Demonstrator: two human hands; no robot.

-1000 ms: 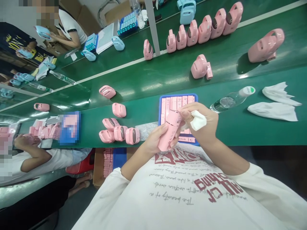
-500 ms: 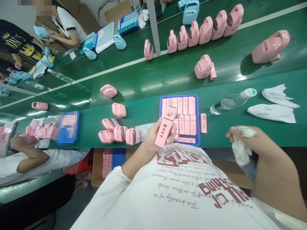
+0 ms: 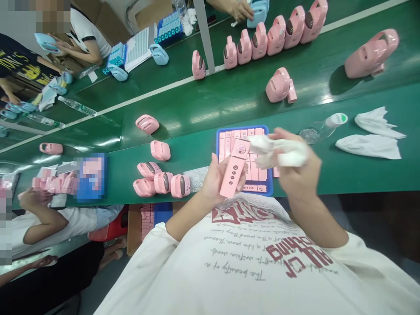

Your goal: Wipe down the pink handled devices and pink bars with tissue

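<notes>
My left hand (image 3: 215, 181) is closed around a pink rectangular device (image 3: 233, 173) with a row of dark round button marks and a small picture near its far end. Bunched in my right hand (image 3: 300, 168) is a white cloth (image 3: 282, 151), its loose end close to the device's far end; whether they touch I cannot tell. Under both hands lies a blue tray (image 3: 269, 188) filled with similar pink pieces (image 3: 225, 142) in rows, partly hidden by the hands and cloth. Another pink piece (image 3: 276, 172) beside the tray is mostly covered by my right hand.
Pink handled cases (image 3: 180, 186) cluster left of the tray, and more (image 3: 259, 41) stand in a line at the back. A clear bottle (image 3: 323, 127) and white cloths (image 3: 369, 146) lie to the right. Co-workers sit at left and across; a co-worker's hand (image 3: 243, 11) touches a blue case (image 3: 259, 13).
My right hand has swung left with the white cloth, from beyond the tray to the device. The device stays in my left hand. A co-worker's hand has appeared at the blue case.
</notes>
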